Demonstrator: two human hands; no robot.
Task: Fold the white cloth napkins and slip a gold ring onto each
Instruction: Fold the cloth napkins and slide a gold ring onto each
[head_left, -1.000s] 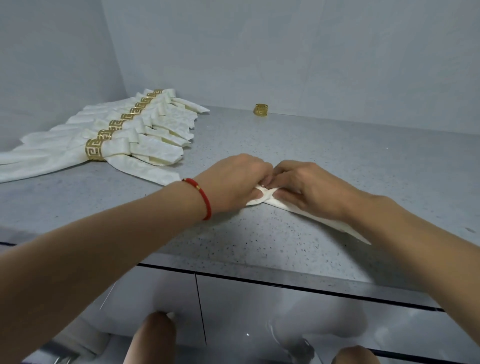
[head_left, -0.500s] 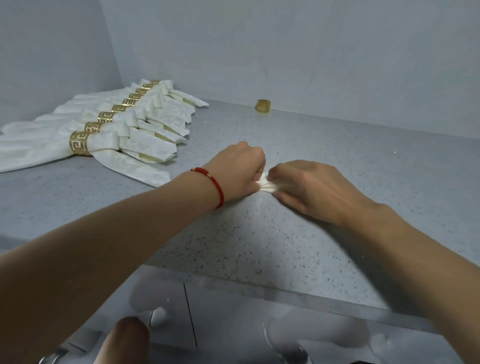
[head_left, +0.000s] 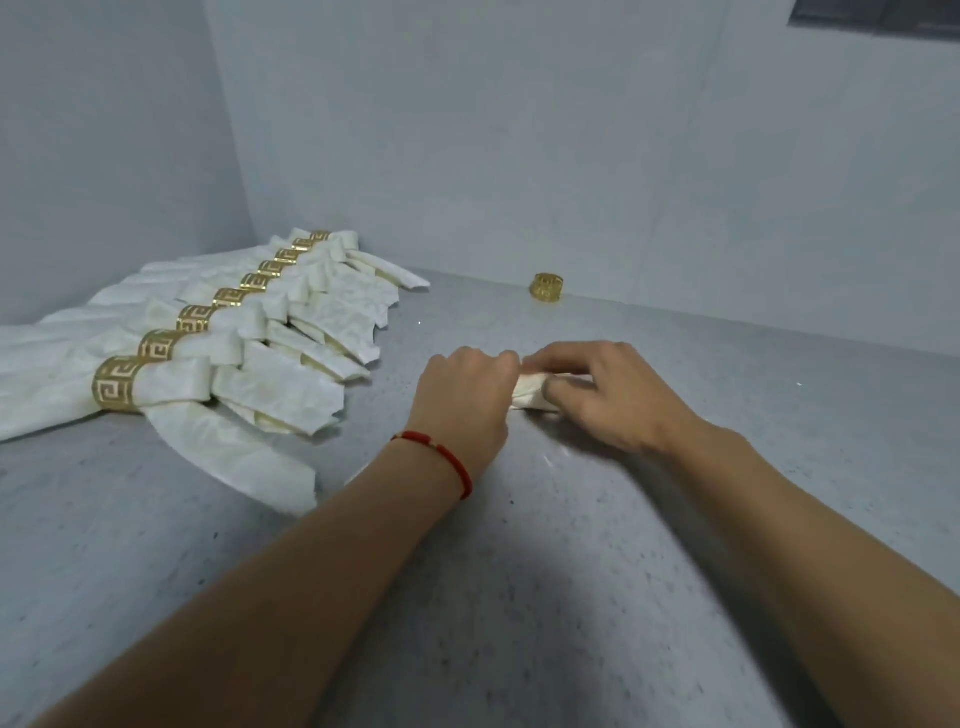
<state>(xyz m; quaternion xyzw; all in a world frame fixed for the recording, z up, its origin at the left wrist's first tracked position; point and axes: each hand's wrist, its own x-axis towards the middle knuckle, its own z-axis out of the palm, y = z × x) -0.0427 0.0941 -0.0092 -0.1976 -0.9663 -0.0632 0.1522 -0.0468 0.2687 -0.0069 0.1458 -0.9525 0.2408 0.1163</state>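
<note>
Both hands, left hand and right hand, pinch the last napkin into a bundle; next (likely) fetch the gold ring beyond it.

A: What is the supporting surface?

B: A grey speckled countertop that meets the walls in a corner.

A: What lies on it?

B: A row of ringed white napkins at left, one loose gold ring against the back wall, and one bunched napkin at centre.
</note>
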